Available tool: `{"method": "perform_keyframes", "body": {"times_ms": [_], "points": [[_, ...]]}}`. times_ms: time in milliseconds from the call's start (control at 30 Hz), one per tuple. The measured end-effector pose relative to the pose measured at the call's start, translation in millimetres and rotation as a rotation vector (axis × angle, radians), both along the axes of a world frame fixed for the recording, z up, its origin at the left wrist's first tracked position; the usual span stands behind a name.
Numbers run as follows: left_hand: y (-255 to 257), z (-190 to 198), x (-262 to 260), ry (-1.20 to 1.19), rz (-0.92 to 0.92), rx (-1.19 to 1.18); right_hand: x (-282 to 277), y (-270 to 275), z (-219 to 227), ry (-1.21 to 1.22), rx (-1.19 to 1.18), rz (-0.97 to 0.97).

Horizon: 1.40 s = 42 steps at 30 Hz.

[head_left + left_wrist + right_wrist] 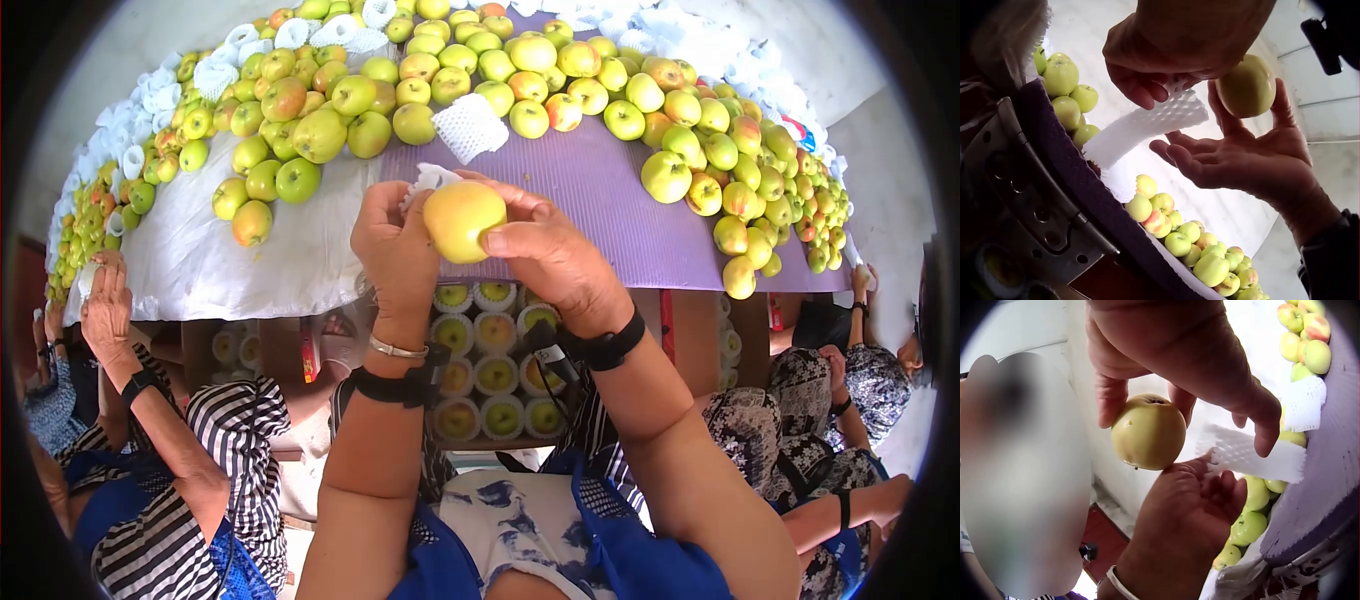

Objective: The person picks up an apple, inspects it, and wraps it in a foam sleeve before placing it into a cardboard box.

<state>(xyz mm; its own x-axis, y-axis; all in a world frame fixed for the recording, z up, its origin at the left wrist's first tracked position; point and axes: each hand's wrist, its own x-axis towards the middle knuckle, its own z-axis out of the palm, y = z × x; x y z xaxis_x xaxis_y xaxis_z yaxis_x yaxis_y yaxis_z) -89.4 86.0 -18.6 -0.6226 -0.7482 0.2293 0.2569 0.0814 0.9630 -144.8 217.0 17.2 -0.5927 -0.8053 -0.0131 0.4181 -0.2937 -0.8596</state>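
A yellow-green apple [465, 221] is pinched between the thumb and fingers of my right hand [555, 255], above the table's near edge. My left hand [398, 250] is close against its left side, curled on a white foam net sleeve [430, 182]. In the left wrist view the sleeve [1154, 128] hangs from the left fingers, flattened and long, while the apple [1247, 86] sits between the right thumb and a finger. The right wrist view shows the apple [1149, 432] outside the sleeve [1260, 456], with the left hand [1182, 519] below.
Many apples [530, 85] are heaped across the table, and another foam sleeve [470, 128] lies before them on the purple mat [600, 200]. Below the table edge is a box of sleeved apples [497, 375]. Other people sit at left [180, 450] and right [800, 430].
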Motion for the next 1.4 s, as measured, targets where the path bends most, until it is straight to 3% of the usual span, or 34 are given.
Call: {"method": "perform_keyframes", "body": {"times_ms": [200, 333, 600, 700, 833, 933, 1133, 1400], "points": [[1.8, -11.0, -1.3, 0.083, -0.264, 0.020, -11.8, 3.0, -5.7, -0.099, -0.070, -0.078], [1.2, -12.8, -1.9, 0.079, -0.320, 0.090, -16.1, 1.6, -13.4, -0.181, -0.124, -0.168], [5.2, -2.2, 0.6, 0.110, -0.296, 0.369, -12.8, 2.3, -16.4, 0.115, 0.076, -0.282], [6.1, -5.7, -0.1, 0.114, -0.289, 0.160, -13.9, 2.6, -19.0, 0.175, 0.141, -0.327], [12.0, -9.0, 0.4, 0.172, -0.373, 0.148, -15.8, -0.7, -28.0, 0.262, 0.200, -0.460], [13.4, -6.7, 1.4, 0.185, -0.399, 0.138, -15.5, -1.2, -36.2, 0.809, 0.334, -0.566], [14.3, -5.0, 2.2, 0.057, -0.466, 0.036, -18.7, -6.5, -38.9, 0.798, 0.383, -0.721], [10.2, -8.4, 1.3, 0.042, -0.525, 0.173, -12.3, -5.9, -31.9, 1.306, 0.514, -0.791]]}}
